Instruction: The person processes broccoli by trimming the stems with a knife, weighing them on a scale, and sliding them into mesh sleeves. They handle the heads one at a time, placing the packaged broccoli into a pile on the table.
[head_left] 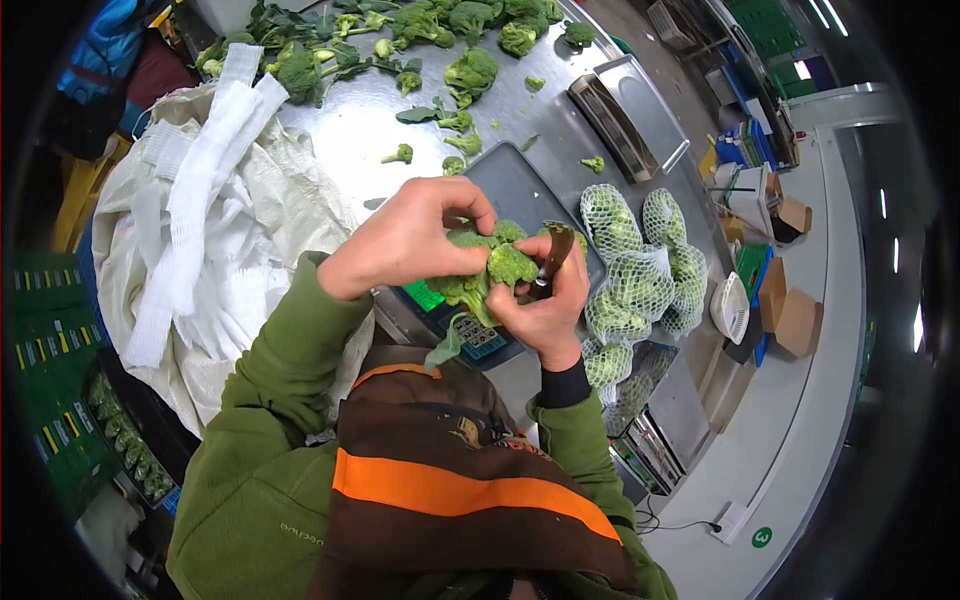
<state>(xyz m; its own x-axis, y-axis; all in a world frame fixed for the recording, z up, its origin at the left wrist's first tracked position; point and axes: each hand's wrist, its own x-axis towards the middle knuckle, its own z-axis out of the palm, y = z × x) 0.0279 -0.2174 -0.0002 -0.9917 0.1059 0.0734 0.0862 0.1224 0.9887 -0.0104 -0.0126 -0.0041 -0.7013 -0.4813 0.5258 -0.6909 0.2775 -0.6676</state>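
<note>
A head of broccoli [465,288] is between my two hands, in front of my chest. My left hand [415,238] grips it from the left with curled fingers. My right hand [555,300] has its fingers wrapped round a small knife [557,250], and its thumb presses against the broccoli florets. The knife blade points up, away from me. Below my hands is a digital scale with a dark tray [515,180], a green lit display [424,296] and a keypad [487,342]. A leaf [446,345] hangs in front of the scale.
Loose broccoli [470,75] lies across the back of the metal table [350,125]. Several netted broccoli heads [640,280] lie on the right, near a metal dispenser-like box [612,125]. On the left, a white sack [125,240] holds white netting sleeves [205,200].
</note>
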